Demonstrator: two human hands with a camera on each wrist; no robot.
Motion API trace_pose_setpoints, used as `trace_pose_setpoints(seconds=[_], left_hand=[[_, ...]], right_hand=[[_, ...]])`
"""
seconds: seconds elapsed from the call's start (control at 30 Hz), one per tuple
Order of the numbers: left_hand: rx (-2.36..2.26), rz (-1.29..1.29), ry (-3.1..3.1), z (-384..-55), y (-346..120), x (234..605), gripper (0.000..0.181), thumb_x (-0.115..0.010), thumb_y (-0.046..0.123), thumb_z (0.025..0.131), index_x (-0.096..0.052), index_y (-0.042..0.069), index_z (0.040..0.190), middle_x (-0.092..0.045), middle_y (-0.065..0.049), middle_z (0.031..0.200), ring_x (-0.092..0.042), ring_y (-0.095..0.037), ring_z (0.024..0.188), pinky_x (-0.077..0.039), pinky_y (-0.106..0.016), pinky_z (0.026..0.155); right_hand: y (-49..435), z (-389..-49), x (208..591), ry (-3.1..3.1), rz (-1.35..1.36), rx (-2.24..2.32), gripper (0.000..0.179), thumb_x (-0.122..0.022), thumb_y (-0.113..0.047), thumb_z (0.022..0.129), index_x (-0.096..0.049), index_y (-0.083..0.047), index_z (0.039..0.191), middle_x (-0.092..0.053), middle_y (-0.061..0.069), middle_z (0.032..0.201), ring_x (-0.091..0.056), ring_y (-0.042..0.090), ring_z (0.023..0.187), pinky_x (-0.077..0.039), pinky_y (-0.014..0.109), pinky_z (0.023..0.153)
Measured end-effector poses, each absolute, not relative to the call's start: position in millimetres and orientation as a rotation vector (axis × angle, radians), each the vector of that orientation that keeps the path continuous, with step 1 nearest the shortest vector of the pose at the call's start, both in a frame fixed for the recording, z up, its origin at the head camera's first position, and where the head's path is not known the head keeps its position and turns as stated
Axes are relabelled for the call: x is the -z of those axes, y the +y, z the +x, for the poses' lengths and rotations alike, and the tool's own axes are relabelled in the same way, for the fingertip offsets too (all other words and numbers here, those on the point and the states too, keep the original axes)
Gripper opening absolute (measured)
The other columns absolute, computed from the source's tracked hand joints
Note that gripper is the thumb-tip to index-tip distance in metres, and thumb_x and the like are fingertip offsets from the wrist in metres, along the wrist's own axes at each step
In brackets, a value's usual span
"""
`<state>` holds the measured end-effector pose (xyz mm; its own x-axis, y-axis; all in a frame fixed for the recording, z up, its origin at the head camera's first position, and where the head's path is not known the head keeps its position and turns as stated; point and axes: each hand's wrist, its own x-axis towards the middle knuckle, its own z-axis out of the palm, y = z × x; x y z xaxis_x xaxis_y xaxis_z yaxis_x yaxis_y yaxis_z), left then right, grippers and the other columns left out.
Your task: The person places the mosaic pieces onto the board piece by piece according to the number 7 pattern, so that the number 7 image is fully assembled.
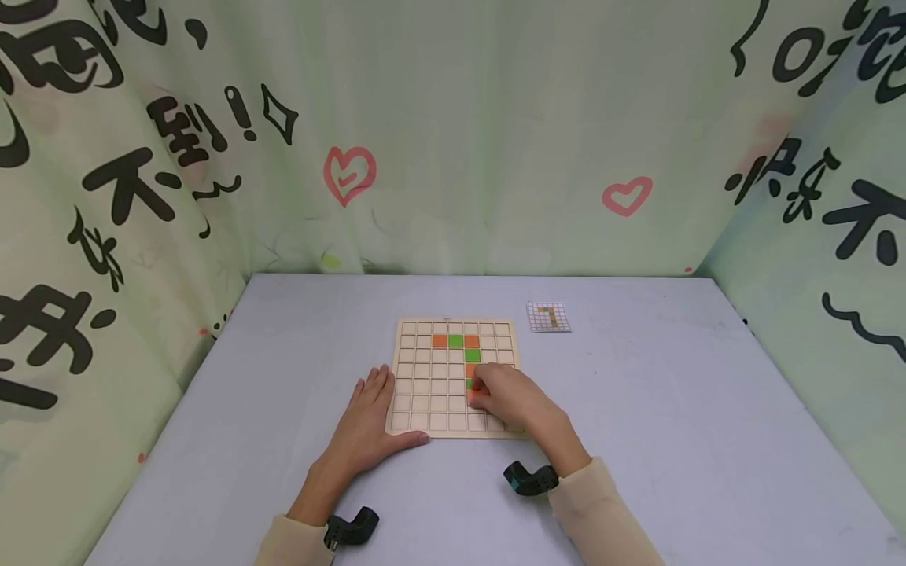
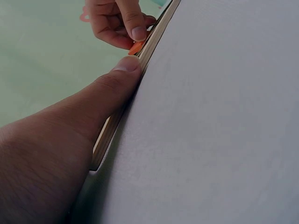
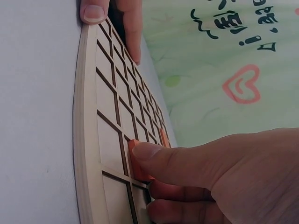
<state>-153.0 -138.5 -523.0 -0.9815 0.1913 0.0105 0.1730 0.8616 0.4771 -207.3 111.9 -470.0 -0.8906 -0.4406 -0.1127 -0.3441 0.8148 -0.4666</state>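
Observation:
A wooden grid board (image 1: pixel 421 387) lies flat on the table. My left hand (image 1: pixel 371 420) rests along its left side with fingers straight, the thumb on the front edge. Over the board's right half, my right hand (image 1: pixel 517 399) pinches an orange tile (image 3: pixel 136 163) between thumb and fingers, low at a grid cell. Orange and green tiles sit in other cells: an orange tile (image 1: pixel 440 340), a green tile (image 1: pixel 456 340) and another orange tile (image 1: pixel 472 341) in a row, with a green tile (image 1: pixel 473 355) below, and more continuing down, partly hidden by my right hand.
A small pattern card (image 1: pixel 548 317) with a coloured grid lies behind the board to the right. The white table (image 1: pixel 672 409) reaches back to a light green curtain (image 1: pixel 488 157) with black writing and red hearts. Each wrist wears a black camera band (image 1: pixel 531 478).

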Motion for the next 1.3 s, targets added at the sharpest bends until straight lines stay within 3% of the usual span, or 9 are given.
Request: trace_pose_setpoints(seconds=[0.9,1.3], left_hand=[[-0.757,0.285,2.991,-153.5,-139.4,525.3,0.122,-0.070,0.075,0.073,-0.026,-0.001,0.157,-0.021,-0.019,0.166,-0.015,-0.034,0.157,-0.013,-0.051,0.129],[-0.742,0.293,2.989,-154.5,-139.2,523.9,0.122,-0.071,0.074,0.074,-0.025,-0.002,0.157,-0.020,-0.019,0.167,-0.015,-0.034,0.157,-0.014,-0.051,0.129]], right_hand=[[110.6,-207.5,471.5,2.799,-0.640,0.609,0.013,-0.075,-0.022,0.091,-0.067,-0.012,0.093,-0.059,-0.004,0.077,-0.050,0.014,0.073,-0.044,0.029,0.065],[109.7,-208.0,471.8,2.802,-0.632,0.610,0.015,-0.072,-0.019,0.093,-0.066,-0.015,0.081,-0.059,-0.005,0.073,-0.049,0.014,0.072,-0.044,0.028,0.067]])
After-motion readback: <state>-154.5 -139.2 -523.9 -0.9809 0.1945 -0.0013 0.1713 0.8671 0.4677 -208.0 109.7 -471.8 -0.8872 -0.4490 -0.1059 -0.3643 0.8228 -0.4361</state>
